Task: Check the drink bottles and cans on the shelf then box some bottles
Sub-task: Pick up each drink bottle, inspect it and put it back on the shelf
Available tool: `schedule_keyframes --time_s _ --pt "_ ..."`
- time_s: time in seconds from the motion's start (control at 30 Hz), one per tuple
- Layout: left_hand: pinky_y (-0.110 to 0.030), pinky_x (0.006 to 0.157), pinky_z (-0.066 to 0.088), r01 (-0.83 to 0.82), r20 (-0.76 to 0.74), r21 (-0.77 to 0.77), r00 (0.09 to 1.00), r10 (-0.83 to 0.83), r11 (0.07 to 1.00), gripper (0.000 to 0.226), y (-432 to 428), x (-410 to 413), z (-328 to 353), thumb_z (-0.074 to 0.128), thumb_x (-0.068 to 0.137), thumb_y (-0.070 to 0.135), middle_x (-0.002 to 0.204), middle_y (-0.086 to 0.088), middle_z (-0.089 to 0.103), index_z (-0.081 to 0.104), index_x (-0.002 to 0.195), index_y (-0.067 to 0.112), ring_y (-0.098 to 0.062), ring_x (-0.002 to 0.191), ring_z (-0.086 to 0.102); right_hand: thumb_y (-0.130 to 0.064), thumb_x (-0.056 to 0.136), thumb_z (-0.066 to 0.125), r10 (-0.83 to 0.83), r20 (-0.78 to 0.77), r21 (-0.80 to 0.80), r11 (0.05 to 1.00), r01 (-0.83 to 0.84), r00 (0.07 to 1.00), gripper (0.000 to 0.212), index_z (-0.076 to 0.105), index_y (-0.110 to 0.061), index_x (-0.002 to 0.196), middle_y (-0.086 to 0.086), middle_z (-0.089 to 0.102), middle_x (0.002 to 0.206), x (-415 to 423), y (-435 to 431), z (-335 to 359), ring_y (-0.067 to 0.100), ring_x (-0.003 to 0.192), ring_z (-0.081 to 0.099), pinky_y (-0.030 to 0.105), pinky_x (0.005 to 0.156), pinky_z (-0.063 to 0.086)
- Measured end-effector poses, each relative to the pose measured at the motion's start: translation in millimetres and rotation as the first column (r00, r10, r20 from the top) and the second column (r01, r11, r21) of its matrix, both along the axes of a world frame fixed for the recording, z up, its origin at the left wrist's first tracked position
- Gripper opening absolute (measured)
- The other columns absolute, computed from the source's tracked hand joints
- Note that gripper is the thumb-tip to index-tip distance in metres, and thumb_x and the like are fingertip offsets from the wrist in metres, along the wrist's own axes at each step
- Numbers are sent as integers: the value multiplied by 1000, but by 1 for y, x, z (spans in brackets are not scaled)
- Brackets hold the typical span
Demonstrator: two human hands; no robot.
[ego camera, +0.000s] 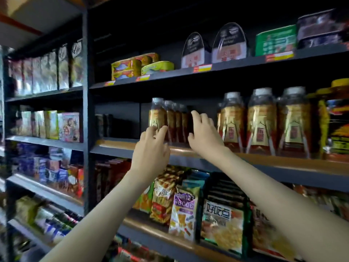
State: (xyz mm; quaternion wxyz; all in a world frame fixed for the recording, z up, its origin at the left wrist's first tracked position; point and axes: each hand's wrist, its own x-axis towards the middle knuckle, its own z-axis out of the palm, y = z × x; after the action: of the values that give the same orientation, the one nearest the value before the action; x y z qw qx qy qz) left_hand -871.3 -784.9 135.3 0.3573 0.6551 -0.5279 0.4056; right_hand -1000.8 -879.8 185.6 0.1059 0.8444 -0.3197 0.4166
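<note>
Reaching for the bottles, are they, both hands?

Both. The left hand [151,148] is at the front bottle [157,115] of a row [174,121] that runs back into the middle shelf [283,164]. Its bent fingertips [161,129] lie against the lower part of the label.

Has it got hold of it?

I cannot tell. The fingers are curled a little and touch the bottle, but the back of the hand hides the rest, so whether it grips or only touches does not show.

And the right hand [204,135]?

Spread wide and holding nothing. Its fingers [196,115] stretch out straight into the gap just right of that row, about level with the upper part of the labels, and the thumb sticks out to the left. Whether the tips touch a bottle is lost in the blur.

Where do the rest of the drinks stand?

Upright on the same shelf. Three more bottles [261,118] of the same kind — gold and red labels, pale caps — stand side by side to the right of the right hand, at the front edge. Beyond them, at the far right, are containers with yellow lids [340,86].

Anything else near?

Flat tins [126,68] on the shelf above, snack bags [184,214] packed on the shelf below the arms, and boxed goods [69,126] in the bay to the left — past the dark upright post [86,110]
</note>
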Motion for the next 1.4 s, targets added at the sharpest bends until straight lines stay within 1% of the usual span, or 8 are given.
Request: schedule_keyframes --time_s 0.1,0.27,0.47,0.67,0.9,1.1,1.3,1.4 --pt "-51 75 52 -21 67 -33 998 23 999 51 -33 29 14 67 82 14 123 -28 53 54 131 6 -47 107 54 -20 95 52 -120 -25 -29 992 119 992 73 7 -15 152 17 24 149 19 -26 4 34 133 30 40 101 38" --pt "-59 98 40 17 137 -32 991 -12 999 57 -89 64 36 63 80 29 138 -27 46 53 134 12 -49 124 45 -31 93 54 -269 -69 -64 962 265 961 78 5 -16 152 16 18 152 34 -54 12 35 136 24 40 104 35" --pt "-67 108 20 85 292 -23 954 -75 996 61 -128 113 74 52 73 44 148 -23 39 60 127 16 -44 135 36 -31 95 55 -433 -152 75 891 447 889 91 -16 -30 151 13 -7 159 65 -99 55 39 144 4 47 109 34" --pt "-59 109 30 264 279 -71 931 -235 962 58 -152 142 94 40 77 45 142 -23 47 66 117 12 -43 135 38 -37 95 55 -574 -336 227 720 656 747 95 -26 -42 145 5 -35 154 93 -168 60 45 144 -14 59 112 23" --pt "-54 110 30 456 363 -135 849 -385 879 52 -167 162 89 43 79 39 144 -20 45 66 115 10 -43 138 32 -37 96 55 -648 -329 341 597 726 687 99 -31 -36 144 12 -45 147 90 -202 54 52 142 -7 54 117 17" --pt "-57 105 34 477 338 -222 855 -392 850 47 -178 157 87 41 79 34 140 -23 47 67 103 4 -44 132 38 -26 94 61 -711 -175 298 621 725 681 103 -28 -45 142 8 -39 152 95 -209 59 50 142 7 48 103 40" --pt "-56 98 43 506 308 -283 853 -422 815 25 -183 146 88 58 72 15 126 -27 53 65 92 2 -43 124 46 -23 94 59 -728 -152 308 607 732 668 97 -20 -46 146 27 2 153 100 -207 69 46 137 18 52 105 34" --pt "-56 100 42 518 303 -252 844 -442 817 28 -184 146 89 67 66 13 126 -26 54 65 92 3 -42 125 45 -16 92 61 -704 -142 295 641 708 696 93 -6 -47 149 20 -3 152 104 -200 66 43 137 17 49 104 35"
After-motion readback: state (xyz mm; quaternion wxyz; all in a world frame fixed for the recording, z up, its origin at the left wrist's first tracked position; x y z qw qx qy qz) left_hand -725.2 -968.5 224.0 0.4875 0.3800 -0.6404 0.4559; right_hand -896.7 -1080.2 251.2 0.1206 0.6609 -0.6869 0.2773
